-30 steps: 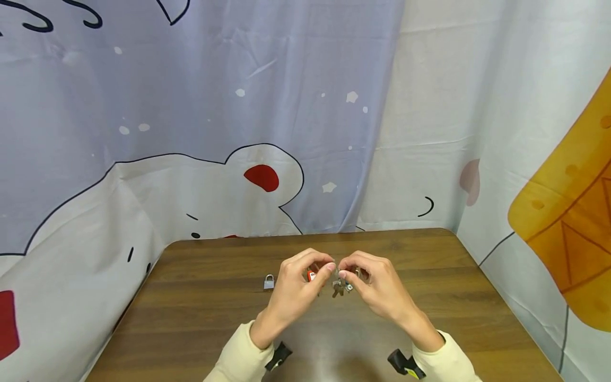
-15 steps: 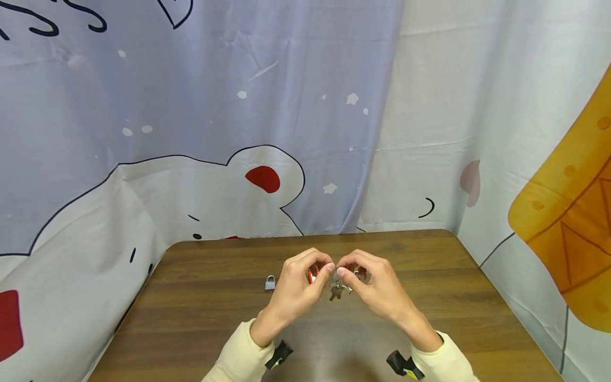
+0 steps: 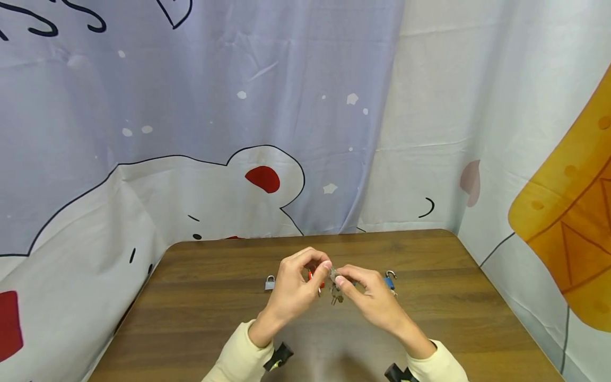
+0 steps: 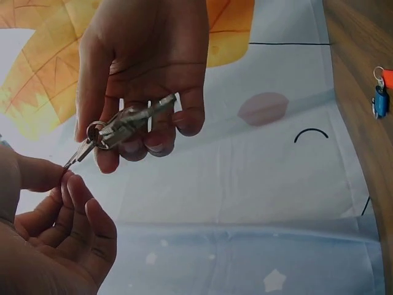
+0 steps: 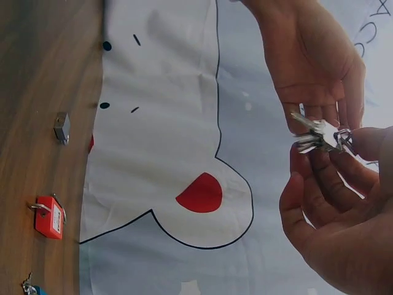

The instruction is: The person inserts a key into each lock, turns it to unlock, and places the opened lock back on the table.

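A bunch of keys [image 3: 336,297] on a metal ring [image 4: 97,131] is held up between my two hands. With thumb and fingertips my left hand [image 3: 298,281] pinches one key [image 4: 76,156] of the bunch. My right hand [image 3: 377,300] pinches the ring between thumb and forefinger, as the right wrist view shows. From the ring the other keys [image 5: 316,136] fan out in front of the right hand's curled fingers. Behind the hands, a red padlock [image 5: 50,216] lies on the table, partly hidden by the left hand in the head view.
A small silver padlock [image 3: 269,284] sits left of the left hand on the wooden table [image 3: 215,307]. Beyond the right hand lies a blue padlock [image 3: 389,282] with its shackle raised. A printed curtain [image 3: 324,132] hangs behind the table's far edge.
The right hand has shifted slightly down and toward me, its fingers straighter, so the blue padlock behind it now shows. The hanging keys sit a little lower. The left hand has barely moved.
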Available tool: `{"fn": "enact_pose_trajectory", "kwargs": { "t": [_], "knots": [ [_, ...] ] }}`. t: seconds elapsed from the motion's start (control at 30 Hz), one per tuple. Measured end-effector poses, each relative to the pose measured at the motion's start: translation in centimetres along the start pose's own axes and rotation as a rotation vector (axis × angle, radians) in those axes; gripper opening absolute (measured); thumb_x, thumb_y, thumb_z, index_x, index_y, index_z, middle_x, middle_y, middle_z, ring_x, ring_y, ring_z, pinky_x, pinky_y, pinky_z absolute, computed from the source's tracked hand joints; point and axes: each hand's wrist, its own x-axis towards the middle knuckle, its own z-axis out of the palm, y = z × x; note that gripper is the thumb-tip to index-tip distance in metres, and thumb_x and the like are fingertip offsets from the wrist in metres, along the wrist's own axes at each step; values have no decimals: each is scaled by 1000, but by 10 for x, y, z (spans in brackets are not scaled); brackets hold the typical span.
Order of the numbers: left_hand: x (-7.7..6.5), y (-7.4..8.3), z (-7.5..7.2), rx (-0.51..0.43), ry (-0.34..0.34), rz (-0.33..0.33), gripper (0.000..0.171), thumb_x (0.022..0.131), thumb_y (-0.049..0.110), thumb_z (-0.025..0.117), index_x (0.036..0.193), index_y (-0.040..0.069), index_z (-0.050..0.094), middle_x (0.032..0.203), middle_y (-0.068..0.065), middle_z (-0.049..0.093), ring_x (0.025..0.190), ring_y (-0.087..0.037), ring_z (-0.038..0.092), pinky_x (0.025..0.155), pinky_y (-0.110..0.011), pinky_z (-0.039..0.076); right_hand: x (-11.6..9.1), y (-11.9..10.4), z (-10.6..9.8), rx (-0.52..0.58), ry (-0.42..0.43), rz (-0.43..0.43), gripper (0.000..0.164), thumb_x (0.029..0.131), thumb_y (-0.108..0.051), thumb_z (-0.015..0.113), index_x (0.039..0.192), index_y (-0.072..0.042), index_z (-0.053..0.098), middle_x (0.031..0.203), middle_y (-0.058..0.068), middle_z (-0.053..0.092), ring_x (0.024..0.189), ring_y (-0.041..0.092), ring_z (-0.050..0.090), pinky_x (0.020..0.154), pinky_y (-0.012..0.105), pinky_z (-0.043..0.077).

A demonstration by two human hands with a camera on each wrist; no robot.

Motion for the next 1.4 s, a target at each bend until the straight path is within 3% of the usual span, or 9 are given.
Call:
{"fn": "enact_pose_trajectory", "kwargs": {
  "t": [0.4, 0.73, 0.9, 1.13, 1.23, 1.4],
  "knots": [
    [-2, -2, 0, -50, -24, -73, 7, 89, 20, 62, 83, 18, 63, 66, 4, 59, 58, -8, 56, 43, -18, 41, -2, 5, 5, -2, -27, -49, 16, 95, -9, 49, 89, -20, 60, 71, -8, 52, 66, 0, 46, 59, 16, 41],
    [-2, -13, -5, -20, -39, -208, 10, 90, 26, 60, 94, 19, 66, 83, 5, 66, 71, -7, 60, 64, -22, 50, -3, 3, 3, -21, 5, -36, 18, 95, -8, 49, 89, -20, 61, 72, -6, 57, 68, 1, 50, 61, 17, 43],
    [-2, -38, -18, 94, -41, -244, 5, 90, 25, 60, 93, 25, 64, 80, 10, 63, 70, -6, 58, 62, -20, 49, -4, 4, -2, -45, 2, -32, 16, 95, -9, 50, 89, -18, 61, 69, -6, 55, 66, 1, 49, 59, 17, 43],
    [-4, -88, -36, 253, -46, -301, 9, 87, 21, 62, 96, 18, 64, 80, 6, 63, 72, -9, 59, 65, -25, 52, -5, 11, -9, -74, -3, -43, 16, 94, -9, 51, 86, -20, 59, 68, -7, 53, 65, 0, 47, 58, 18, 42],
    [-7, -109, -42, 352, -60, -372, 17, 85, 23, 64, 100, 15, 63, 82, 4, 63, 74, -10, 60, 68, -29, 52, -7, 13, -11, -87, -3, -41, 16, 94, -10, 51, 86, -21, 60, 70, -8, 54, 65, 0, 48, 59, 18, 43],
    [-16, -146, -50, 477, -132, -548, 34, 82, 32, 67, 107, 9, 61, 86, 0, 66, 77, -12, 62, 70, -32, 51, -9, 13, -13, -103, -8, -12, 16, 95, -12, 52, 87, -23, 61, 72, -10, 56, 68, 1, 50, 61, 18, 44]
  ]
}}
